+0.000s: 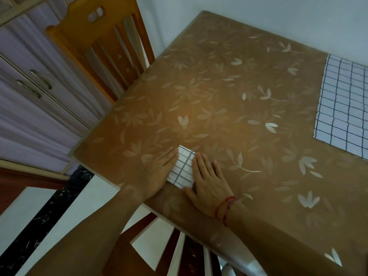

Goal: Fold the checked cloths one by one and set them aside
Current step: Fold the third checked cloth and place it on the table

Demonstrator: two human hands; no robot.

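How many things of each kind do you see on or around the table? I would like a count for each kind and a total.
Checked cloths: 2, one folded small under both hands, one larger at the table's far right
Chairs: 2, one orange at the far side, one dark at the near side
Tables: 1
Total: 5

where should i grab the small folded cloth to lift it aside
Pinch the folded cloth by its near edge at the table rim, coming from the person's side. It lies flat between the left hand and right hand, and that edge sits closest, probably easiest to slip fingers under.
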